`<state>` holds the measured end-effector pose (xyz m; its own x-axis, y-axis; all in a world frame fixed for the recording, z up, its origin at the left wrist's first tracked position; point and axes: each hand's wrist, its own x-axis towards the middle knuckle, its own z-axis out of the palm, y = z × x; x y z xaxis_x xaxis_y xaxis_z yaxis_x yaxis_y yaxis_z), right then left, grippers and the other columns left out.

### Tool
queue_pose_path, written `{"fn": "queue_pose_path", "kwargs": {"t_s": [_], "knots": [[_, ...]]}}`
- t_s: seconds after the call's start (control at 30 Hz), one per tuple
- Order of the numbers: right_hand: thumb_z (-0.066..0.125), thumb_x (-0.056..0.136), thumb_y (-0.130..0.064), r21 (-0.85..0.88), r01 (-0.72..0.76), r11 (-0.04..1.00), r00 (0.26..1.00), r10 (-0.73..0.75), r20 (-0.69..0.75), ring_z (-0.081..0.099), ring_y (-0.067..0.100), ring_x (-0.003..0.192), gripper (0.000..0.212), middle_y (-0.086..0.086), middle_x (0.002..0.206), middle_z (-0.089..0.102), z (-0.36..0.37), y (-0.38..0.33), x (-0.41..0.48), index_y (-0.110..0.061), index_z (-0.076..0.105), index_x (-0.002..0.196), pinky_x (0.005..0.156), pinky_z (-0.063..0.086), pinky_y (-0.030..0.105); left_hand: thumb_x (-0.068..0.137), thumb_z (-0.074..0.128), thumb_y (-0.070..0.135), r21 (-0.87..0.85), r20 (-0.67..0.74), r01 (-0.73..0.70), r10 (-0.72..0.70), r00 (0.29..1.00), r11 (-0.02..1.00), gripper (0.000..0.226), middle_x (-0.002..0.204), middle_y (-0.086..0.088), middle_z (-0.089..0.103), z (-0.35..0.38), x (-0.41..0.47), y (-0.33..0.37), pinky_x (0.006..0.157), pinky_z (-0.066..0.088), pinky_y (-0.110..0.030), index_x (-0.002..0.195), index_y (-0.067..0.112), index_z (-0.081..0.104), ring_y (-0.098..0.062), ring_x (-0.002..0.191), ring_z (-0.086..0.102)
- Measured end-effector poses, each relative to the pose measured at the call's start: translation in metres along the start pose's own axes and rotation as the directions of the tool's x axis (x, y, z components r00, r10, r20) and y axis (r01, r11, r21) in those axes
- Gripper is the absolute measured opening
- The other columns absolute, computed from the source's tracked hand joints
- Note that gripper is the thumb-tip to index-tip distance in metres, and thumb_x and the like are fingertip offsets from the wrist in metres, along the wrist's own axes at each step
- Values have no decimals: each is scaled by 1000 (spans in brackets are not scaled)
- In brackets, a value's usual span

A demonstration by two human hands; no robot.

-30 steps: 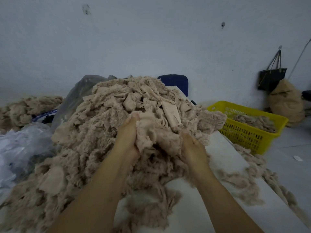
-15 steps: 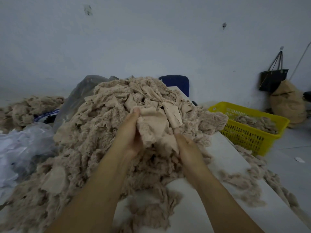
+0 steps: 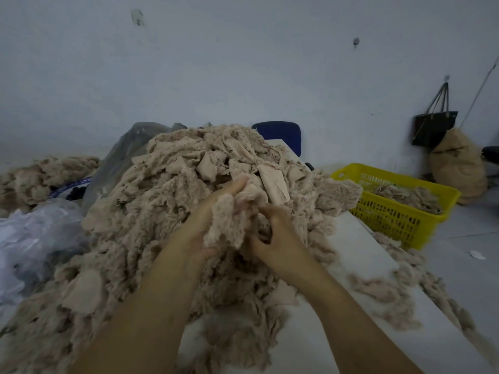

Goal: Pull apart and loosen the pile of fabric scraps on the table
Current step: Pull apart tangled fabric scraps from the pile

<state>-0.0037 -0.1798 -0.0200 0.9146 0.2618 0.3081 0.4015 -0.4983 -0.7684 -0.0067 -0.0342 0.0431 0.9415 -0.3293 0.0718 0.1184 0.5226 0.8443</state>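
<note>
Beige pile of fabric scraps (image 3: 162, 211) heaped on white table (image 3: 361, 247), peak beyond both hands, skirts spreading left and toward near edge. On near slope, left hand (image 3: 205, 225) reaches upslope, clasping fuzzy clump (image 3: 225, 225) — clump drapes over palm, thumb hidden under it. Just beside it, right hand (image 3: 275, 236) grips same clump at its right side, fingers curled into fabric, thumb below. Far end of clump merges into pile. Off table's right edge, yellow basket (image 3: 391, 222) — scraps inside.
</note>
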Motion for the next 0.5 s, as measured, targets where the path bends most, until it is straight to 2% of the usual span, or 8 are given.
{"fn": "queue_pose_path", "kwargs": {"t_s": [0.03,0.07,0.13,0.23,0.3,0.37,0.43,0.5], "knots": [[58,93,-33,-33,39,999,999,-39,-14,52,11,105,28,-2,118,55,2,-4,2,-16,58,115,89,47,32,87,60,25,24,19,-14,14,1000,1000,27,62,1,66,3,-1,2,49,53,-19,66,15,74,-8,53,63],[54,94,-25,-39,16,999,999,-17,-33,56,12,89,12,0,100,60,1,-4,3,-16,59,98,75,48,33,89,58,27,22,48,-20,18,999,1000,31,59,3,63,1,0,4,45,50,-19,63,18,72,-7,48,60],[48,97,-21,33,-135,990,990,136,-39,56,13,74,15,-1,81,59,-6,6,3,-22,52,82,61,41,30,96,53,30,-79,44,-49,53,998,996,42,53,6,56,-6,0,13,39,45,-18,58,20,67,-6,41,51],[45,100,-22,400,-320,859,931,364,-37,50,13,60,29,3,70,53,-20,20,-2,-21,50,71,58,36,28,98,52,25,-127,-142,-152,134,981,980,45,52,8,54,-26,2,16,42,42,-19,55,22,64,-7,43,48],[48,100,-21,606,-342,718,897,442,-18,52,19,64,28,10,74,56,-30,26,-2,-18,57,73,62,38,35,90,59,25,-170,-231,-154,113,966,973,35,56,6,43,-34,6,7,44,39,-20,55,22,53,-10,46,41],[50,99,-21,738,-332,587,885,465,29,59,27,75,21,16,89,67,-37,29,-1,-12,68,94,66,43,38,87,60,30,-147,-305,-119,70,950,982,33,61,3,48,-34,11,-3,48,45,-22,56,18,59,-13,49,50],[52,100,-23,826,-294,481,892,448,57,63,28,82,22,13,101,71,-38,28,-3,-15,69,110,66,48,37,92,61,33,52,-355,-99,111,928,994,29,71,-4,68,-29,14,-14,56,52,-27,73,16,75,-19,62,67],[57,98,-27,870,-240,430,909,414,46,68,23,91,19,8,107,73,-34,28,-3,-20,71,108,69,54,36,95,61,34,269,-324,-110,198,925,957,22,76,-6,73,-18,16,-29,59,55,-30,90,19,77,-21,68,70]]}}
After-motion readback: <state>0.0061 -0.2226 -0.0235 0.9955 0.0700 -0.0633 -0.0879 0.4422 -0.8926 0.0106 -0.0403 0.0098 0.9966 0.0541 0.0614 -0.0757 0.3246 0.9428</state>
